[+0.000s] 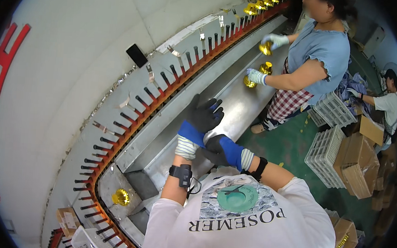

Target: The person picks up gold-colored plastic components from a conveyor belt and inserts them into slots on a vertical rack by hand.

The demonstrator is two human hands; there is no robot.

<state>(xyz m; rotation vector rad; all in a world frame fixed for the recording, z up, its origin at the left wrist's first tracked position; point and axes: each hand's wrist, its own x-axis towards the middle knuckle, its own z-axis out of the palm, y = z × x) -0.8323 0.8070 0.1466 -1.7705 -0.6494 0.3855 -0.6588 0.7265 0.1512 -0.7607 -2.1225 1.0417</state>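
Observation:
My left hand [203, 116] is raised over the metal bench with its fingers spread. It wears a black and blue work glove whose blue cuff [191, 132] ends above a striped inner glove at the wrist. My right hand [225, 150], gloved the same way, is closed at the edge of that cuff and appears to grip it; its fingertips are partly hidden. The bare sheet-metal bench [237, 101] lies just beyond both hands. On its far part stands a shiny gold bell-shaped piece [266, 68], near a co-worker's hands.
A curved conveyor [140, 117] with black-tipped red pegs runs along the left. A phone [136, 55] lies on the ledge behind it. One gold piece [120, 197] sits at lower left. A co-worker [315, 63] handles gold pieces at right, near white crates [327, 156] and cartons [359, 165].

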